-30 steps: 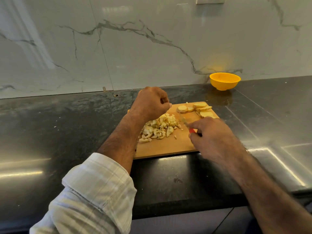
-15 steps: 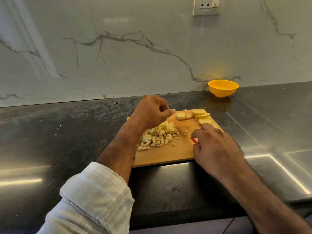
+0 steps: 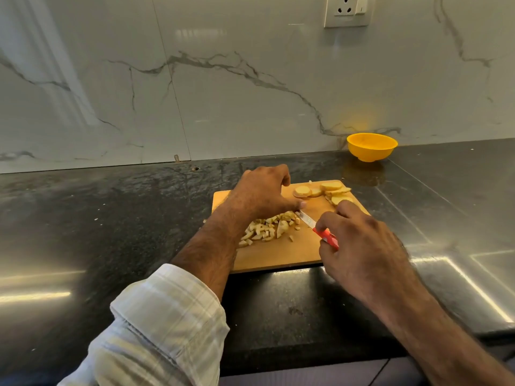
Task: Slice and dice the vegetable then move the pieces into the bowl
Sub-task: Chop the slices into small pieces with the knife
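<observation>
- A bright yellow bowl [image 3: 371, 146] is seen beyond the right hand [image 3: 359, 240], its yellow reflected faintly on the wall behind.
- A light orange-brown cutting board [image 3: 278, 254] is seen under both hands.
- Pale yellow diced pieces [image 3: 267, 228] with tan edges are heaped just below the left hand [image 3: 262, 193].
- Pale yellow round slices [image 3: 320, 190] with tan rims are seen beyond the right hand.
- A red handle and silver blade are shown on the knife [image 3: 317, 228] in the right hand.
- The bench [image 3: 111, 218] is black, speckled with grey.
- The wall [image 3: 223, 79] is white marble, veined grey.
- The sleeve [image 3: 167, 324] behind the left hand is off-white, checked faintly in grey and beige.
- A white socket [image 3: 347, 9] is seen far above the hands.
</observation>
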{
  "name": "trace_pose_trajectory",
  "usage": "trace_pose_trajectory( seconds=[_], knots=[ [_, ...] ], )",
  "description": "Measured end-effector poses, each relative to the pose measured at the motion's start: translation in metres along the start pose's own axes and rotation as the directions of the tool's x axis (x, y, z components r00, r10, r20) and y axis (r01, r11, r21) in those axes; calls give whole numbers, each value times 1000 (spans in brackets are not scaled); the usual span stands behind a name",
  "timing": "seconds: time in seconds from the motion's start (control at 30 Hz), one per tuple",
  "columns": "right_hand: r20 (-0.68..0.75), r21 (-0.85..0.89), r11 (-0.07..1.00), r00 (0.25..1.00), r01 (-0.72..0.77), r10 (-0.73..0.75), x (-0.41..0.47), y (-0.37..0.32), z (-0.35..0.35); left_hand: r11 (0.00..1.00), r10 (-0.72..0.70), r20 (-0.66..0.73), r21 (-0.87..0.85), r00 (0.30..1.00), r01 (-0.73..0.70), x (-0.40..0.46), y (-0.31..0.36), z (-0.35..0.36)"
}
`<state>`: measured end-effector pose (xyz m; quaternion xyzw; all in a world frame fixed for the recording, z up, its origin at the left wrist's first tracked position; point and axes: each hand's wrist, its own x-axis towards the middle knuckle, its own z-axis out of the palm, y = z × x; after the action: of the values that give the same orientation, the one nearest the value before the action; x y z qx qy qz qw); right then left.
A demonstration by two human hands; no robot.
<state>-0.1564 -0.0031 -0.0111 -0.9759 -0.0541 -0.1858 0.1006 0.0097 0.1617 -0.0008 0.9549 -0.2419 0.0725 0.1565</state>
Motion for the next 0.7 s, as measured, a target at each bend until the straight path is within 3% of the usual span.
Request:
trace_pose_trajectory(
  seconds=[0.2,0.37,0.53,0.7],
  knots=[
    [-10,99,992,997,-77,78,-13,18,-7,989,-20,-74,142,997,31,2,-21,-5],
    [102,185,960,976,-210,193,-14,17,-1,1000,-13,-165,20,986,16,1,-22,-10],
    [178,238,942,964,-235,196,-3,-11,16,999,1,-225,-36,974,-9,0,-19,-10],
    [62,194,966,985,-173,164,-3,-18,7,999,-10,-255,-45,967,-2,0,-21,-9]
  ],
)
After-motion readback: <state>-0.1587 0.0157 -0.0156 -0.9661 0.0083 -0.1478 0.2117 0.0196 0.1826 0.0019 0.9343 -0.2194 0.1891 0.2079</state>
